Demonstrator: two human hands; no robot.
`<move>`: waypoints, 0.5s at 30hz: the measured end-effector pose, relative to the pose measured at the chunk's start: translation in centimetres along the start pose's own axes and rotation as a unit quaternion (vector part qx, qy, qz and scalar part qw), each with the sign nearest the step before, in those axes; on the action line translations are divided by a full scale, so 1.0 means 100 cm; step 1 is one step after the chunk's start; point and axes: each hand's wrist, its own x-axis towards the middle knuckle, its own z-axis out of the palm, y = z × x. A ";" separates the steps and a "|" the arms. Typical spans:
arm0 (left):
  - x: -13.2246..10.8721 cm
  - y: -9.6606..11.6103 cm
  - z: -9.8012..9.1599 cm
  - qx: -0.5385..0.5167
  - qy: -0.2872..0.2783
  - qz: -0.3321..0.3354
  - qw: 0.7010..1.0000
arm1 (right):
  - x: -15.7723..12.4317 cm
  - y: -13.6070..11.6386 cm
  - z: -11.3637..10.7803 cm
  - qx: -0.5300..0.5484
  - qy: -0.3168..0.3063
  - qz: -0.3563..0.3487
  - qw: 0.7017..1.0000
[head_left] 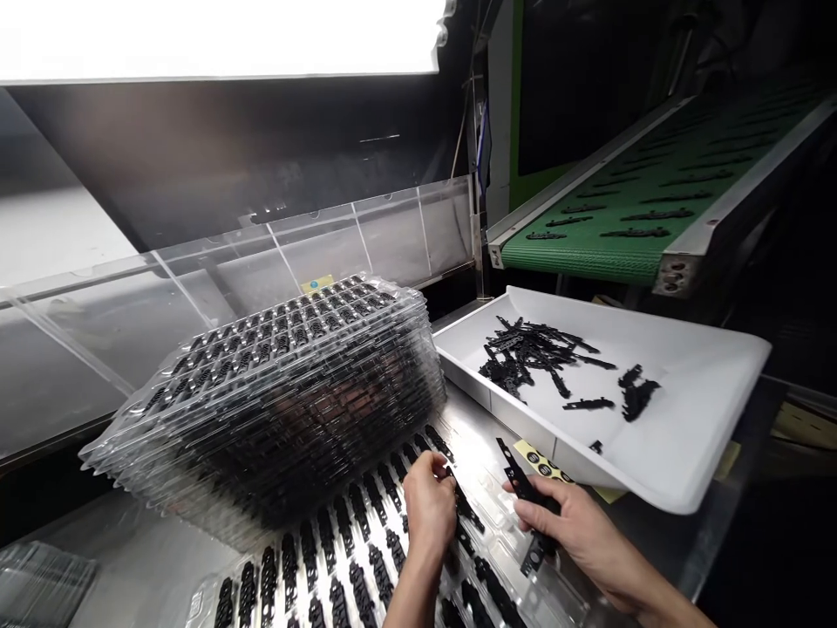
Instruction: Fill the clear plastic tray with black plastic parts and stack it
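A clear plastic tray [487, 475] lies in front of me, its slots lined with slim black plastic parts [327, 536]. My left hand [430, 506] is over the tray, fingers pinched at the upper end of one black plastic part [469, 508]; the fingertips are partly hidden. To its right, my right hand [568, 523] is closed around more long black plastic parts [513, 467], one pointing up past the thumb and another end showing below the hand. How many it holds I cannot tell.
Left of the hands rises a tall stack of filled clear trays [314, 419]. On the right sits a white bin [680, 436] with a loose heap of black parts [529, 349]. Behind it a green conveyor belt [588, 253] carries more parts. A yellow label sheet [527, 449] lies beside the bin.
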 end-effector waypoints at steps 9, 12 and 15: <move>-0.013 0.016 -0.004 0.106 -0.011 0.130 0.986 | 0.009 -0.011 -0.005 -0.319 -0.019 -0.104 0.942; -0.012 0.029 -0.007 0.059 -0.102 0.180 0.977 | 0.012 -0.012 -0.004 -0.372 -0.046 -0.129 0.918; -0.013 0.037 -0.017 0.035 -0.130 0.196 0.971 | 0.012 -0.016 -0.007 -0.388 -0.019 -0.104 0.916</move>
